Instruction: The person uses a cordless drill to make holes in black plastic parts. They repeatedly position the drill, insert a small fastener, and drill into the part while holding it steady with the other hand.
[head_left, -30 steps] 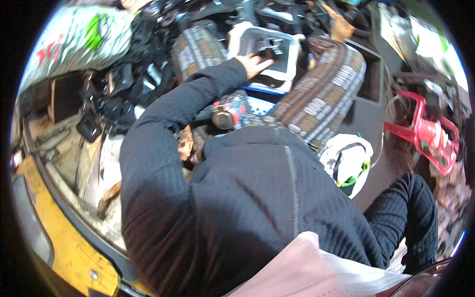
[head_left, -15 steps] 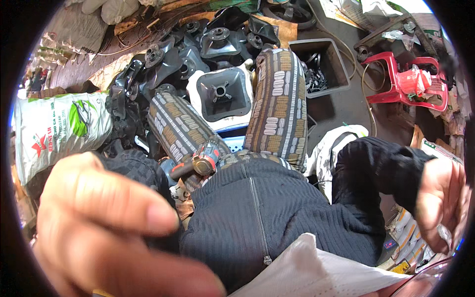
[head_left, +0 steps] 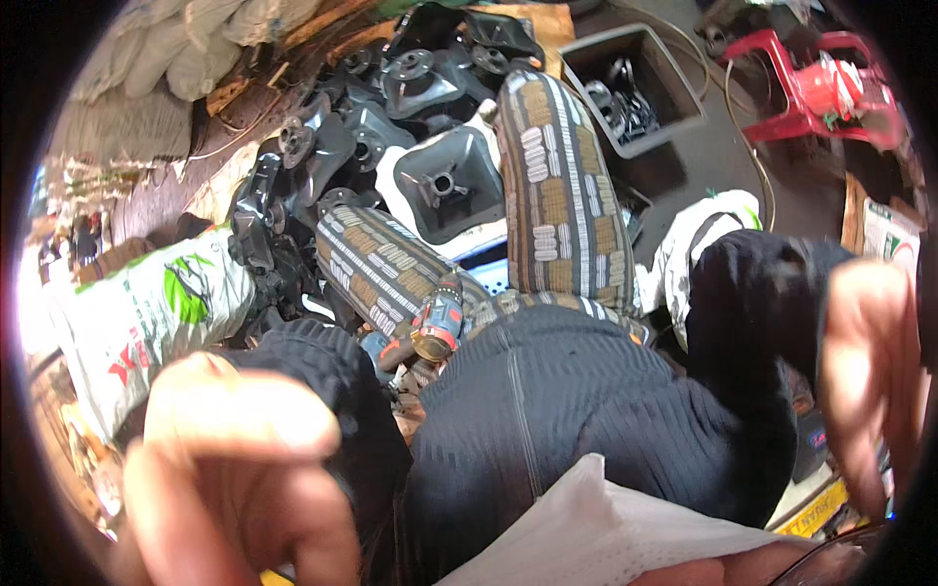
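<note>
My left hand [head_left: 230, 469], blurred, is raised at the lower left in front of my dark sleeve. Its fingers look bent, and whether anything is in them cannot be made out. At the right rim hangs my right hand [head_left: 870, 381], also smeared, with its fingers pointing down and nothing visible in them. Beside my left thigh lies a cordless drill [head_left: 437, 327]. Between my legs, a square black plastic part [head_left: 457, 190] with a round central hub rests on a white support [head_left: 396, 181]. Neither hand touches the drill or this part.
Similar black parts [head_left: 366, 122] are heaped beyond my left leg. A grey bin [head_left: 674, 132] holds small black pieces. There is a red plastic stool [head_left: 772, 83] at the far right, with a cable [head_left: 745, 127] on the floor beside it. A printed white sack [head_left: 161, 303] stands at left.
My left hand has drawn down and back, its fingers more bent. The right hand stays near the right rim, its fingers now pointing downward. The whole view has tilted and shifted slightly.
</note>
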Demonstrator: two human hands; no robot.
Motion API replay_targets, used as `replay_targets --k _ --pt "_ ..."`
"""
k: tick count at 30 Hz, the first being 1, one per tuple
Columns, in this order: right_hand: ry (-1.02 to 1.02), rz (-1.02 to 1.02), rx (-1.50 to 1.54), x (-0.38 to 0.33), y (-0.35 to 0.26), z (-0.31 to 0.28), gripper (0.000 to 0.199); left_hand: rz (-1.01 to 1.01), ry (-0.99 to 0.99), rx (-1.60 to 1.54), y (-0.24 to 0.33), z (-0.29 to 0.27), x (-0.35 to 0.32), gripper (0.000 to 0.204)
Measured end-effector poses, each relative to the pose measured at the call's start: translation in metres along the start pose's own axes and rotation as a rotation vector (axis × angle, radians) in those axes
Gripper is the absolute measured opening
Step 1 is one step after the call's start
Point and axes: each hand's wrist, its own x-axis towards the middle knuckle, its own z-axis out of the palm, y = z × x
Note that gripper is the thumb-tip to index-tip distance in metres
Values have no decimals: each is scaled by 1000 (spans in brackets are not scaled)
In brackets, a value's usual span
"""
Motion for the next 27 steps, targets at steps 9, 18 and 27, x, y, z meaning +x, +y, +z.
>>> replay_targets --k 9,18,27 --pt "-1315 1488 -406 -442 86 -10 65 -215 -94 -270 -182 160 -41 56" --pt "-2132 1394 -811 -548 71 -43 63 -572 -148 -101 -235 155 -153 49" --pt "-943 1093 102 -255 11 66 40 -114 -92 -354 -193 187 -16 56"
